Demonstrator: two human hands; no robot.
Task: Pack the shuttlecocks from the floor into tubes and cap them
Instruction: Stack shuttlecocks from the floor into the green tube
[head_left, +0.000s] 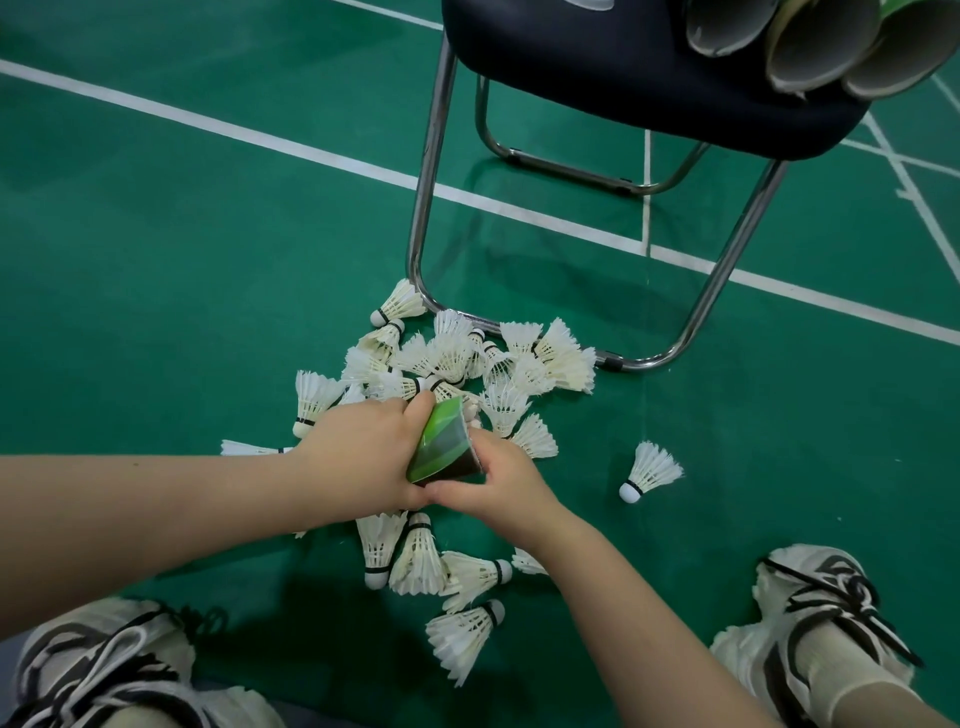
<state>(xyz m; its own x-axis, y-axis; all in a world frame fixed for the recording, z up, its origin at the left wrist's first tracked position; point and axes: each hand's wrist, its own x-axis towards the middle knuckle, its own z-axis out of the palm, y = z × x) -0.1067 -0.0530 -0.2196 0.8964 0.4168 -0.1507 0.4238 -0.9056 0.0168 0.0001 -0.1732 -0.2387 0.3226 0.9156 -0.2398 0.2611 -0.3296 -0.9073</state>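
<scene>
Dozens of shuttlecocks (457, 358) are strewn on the floor (156, 260); a green tube (442, 441) is gripped over them by left hand (358, 457) and right hand (501, 480); filling seems underway; one hand must be freed next.

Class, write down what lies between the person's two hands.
A green tube lies between them, held by the left hand and the right hand above the shuttlecocks on the floor. The head view shows it.

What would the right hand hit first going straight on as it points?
The green tube, which the right hand grips; right behind it sits the left hand, then likely the shuttlecock pile, though depth is unclear.
</scene>
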